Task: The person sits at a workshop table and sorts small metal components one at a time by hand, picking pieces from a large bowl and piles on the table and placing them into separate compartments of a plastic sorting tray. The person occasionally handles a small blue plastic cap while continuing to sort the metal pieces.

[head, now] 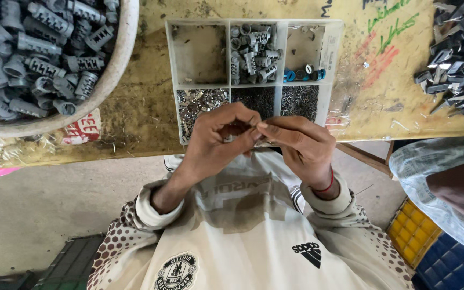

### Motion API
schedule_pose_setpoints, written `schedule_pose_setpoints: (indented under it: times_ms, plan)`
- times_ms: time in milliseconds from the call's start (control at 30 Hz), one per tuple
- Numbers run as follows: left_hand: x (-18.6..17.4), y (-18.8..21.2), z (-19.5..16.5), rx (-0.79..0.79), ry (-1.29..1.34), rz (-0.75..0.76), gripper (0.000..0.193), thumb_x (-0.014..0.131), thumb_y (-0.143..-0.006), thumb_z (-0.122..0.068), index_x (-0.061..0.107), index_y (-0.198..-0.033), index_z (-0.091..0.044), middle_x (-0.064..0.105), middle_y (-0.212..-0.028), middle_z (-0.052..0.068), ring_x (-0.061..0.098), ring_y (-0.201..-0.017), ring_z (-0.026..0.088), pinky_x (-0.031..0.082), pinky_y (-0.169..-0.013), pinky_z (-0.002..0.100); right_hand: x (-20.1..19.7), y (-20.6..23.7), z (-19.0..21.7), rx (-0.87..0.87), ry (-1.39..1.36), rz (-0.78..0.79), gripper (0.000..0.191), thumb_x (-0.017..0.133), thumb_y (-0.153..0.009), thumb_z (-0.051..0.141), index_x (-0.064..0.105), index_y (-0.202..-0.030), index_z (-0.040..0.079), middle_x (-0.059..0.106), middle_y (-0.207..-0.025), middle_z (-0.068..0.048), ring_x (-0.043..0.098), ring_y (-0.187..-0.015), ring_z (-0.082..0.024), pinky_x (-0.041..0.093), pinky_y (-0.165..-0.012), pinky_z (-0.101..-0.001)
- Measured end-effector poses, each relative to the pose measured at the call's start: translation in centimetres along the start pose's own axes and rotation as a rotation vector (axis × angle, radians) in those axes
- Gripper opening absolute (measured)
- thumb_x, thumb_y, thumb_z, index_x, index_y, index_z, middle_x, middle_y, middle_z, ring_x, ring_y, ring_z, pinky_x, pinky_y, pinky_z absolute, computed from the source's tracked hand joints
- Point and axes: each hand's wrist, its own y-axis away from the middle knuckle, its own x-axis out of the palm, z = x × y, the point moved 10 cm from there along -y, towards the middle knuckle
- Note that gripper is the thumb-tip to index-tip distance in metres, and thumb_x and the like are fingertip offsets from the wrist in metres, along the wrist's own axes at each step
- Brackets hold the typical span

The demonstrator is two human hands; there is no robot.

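My left hand (218, 140) and my right hand (301, 145) meet fingertip to fingertip over the near edge of a clear compartment tray (226, 86). Together they pinch a small metal part (253, 134), mostly hidden by the fingers. The tray holds grey plastic cylinders (254, 53), blue and black rings (303, 74), and small metal pieces (200, 104) in its near compartments. A red band circles my right wrist.
A large pale bowl (111, 70) full of grey plastic parts sits at the left on the worn yellow table (146, 115). A pile of dark grey metal parts (457, 59) lies at the right. A plastic bag (436, 172) and yellow crate (412, 231) are lower right.
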Motion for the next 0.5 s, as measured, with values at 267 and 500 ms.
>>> schedule_pose_setpoints:
  times_ms: [267,500]
  plan:
    - [-0.4,0.8,1.3,-0.107,0.02,0.035,0.007,0.07,-0.101,-0.003,0.067,-0.106,0.002,0.068,-0.091,0.004,0.063,-0.07,0.003,0.052,-0.059,0.02,1.1,0.8,-2.1,0.16,-0.326,0.085,0.032,0.07,-0.093,-0.016,0.072,-0.119,0.003,0.071,-0.11,-0.014,0.076,-0.096,-0.02,0.066,-0.081,-0.0308]
    - [0.1,0.7,1.6,-0.112,0.158,0.066,0.01,0.068,-0.104,-0.007,0.067,-0.107,0.002,0.068,-0.097,0.004,0.063,-0.073,0.004,0.056,-0.062,0.021,0.6,1.9,-3.6,0.277,-0.382,-0.057,0.034,0.082,-0.09,-0.003,0.065,-0.12,0.0,0.071,-0.103,-0.01,0.071,-0.087,-0.014,0.055,-0.075,-0.0254]
